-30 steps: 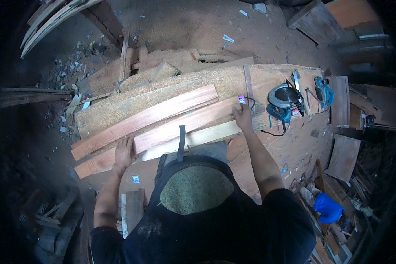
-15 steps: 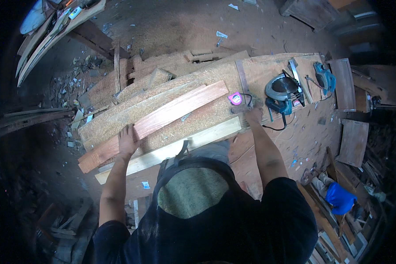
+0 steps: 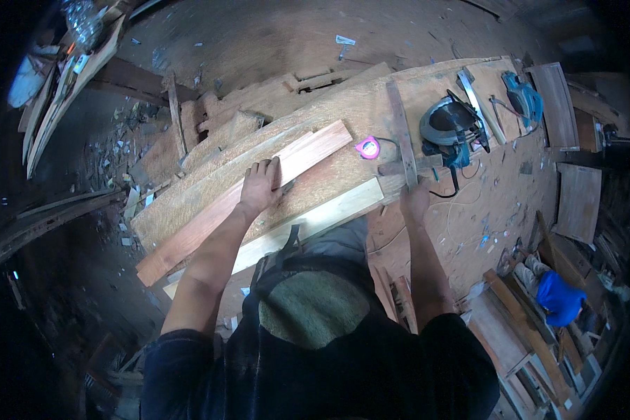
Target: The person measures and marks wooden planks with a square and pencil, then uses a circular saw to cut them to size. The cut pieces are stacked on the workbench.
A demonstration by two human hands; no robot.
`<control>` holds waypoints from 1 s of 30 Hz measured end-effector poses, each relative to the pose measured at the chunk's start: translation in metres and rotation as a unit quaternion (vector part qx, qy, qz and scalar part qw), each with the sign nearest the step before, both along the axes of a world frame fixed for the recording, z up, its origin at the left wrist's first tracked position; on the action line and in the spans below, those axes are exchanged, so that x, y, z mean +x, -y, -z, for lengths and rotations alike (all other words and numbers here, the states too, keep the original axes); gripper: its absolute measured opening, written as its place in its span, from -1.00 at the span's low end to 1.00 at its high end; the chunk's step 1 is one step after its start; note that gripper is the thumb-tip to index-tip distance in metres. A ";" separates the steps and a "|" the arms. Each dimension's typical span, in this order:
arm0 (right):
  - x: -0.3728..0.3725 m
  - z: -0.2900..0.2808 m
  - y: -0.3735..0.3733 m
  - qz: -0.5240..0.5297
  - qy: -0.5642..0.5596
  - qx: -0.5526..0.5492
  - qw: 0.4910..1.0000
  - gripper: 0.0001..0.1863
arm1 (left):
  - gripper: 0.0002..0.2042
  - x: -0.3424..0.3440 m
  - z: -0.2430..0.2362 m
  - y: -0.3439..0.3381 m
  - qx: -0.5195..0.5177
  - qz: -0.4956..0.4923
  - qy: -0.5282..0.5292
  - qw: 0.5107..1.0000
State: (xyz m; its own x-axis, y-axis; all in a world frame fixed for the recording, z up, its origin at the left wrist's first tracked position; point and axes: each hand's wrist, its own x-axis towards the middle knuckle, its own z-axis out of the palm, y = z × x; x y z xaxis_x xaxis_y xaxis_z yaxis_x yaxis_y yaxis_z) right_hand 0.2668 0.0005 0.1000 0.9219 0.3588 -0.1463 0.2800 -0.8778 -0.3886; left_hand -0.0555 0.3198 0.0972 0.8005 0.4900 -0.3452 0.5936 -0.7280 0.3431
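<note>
The left hand (image 3: 257, 192) lies across the reddish plank (image 3: 206, 225), fingers slightly apart and bent at its far edge; I cannot tell whether they grip it. The right hand (image 3: 414, 201) is at the near end of a flat dark bar (image 3: 402, 129); its fingers are dim and mostly hidden, so their closure is unclear.

With the pink tape measure (image 3: 367, 147) as landmark, the plank is left of it, its long axis slanting from near left to far right, its right end just beside the tape. A second edge along its far side may be another board. The bar, just right of the tape, points away from the body. A pale board (image 3: 315, 218), nearer the body than the tape, runs roughly parallel to the plank, partly hidden by the left forearm (image 3: 213, 269). The circular saw (image 3: 444, 127) is right of the tape.
</note>
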 end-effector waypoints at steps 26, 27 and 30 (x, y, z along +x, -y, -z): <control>-0.053 0.032 -0.109 -0.334 0.031 0.085 0.938 -0.53 | 0.11 0.036 0.017 0.023 0.013 -0.022 0.073 0.997; -0.034 0.036 -0.109 -0.368 0.057 0.043 0.927 -0.52 | 0.11 0.038 0.018 0.023 0.019 -0.024 0.087 0.996; 0.014 0.049 -0.113 -0.434 0.089 -0.046 0.895 -0.52 | 0.11 0.037 0.021 0.018 -0.004 -0.021 0.081 0.996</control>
State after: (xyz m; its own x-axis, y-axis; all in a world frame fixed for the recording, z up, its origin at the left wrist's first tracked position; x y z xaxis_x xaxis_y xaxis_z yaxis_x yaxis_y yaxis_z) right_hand 0.2804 0.1133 0.0507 0.3135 0.9452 -0.0912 0.9224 -0.3259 -0.2073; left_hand -0.0182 0.3014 0.0759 0.8248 0.5221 -0.2170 0.5598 -0.7001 0.4432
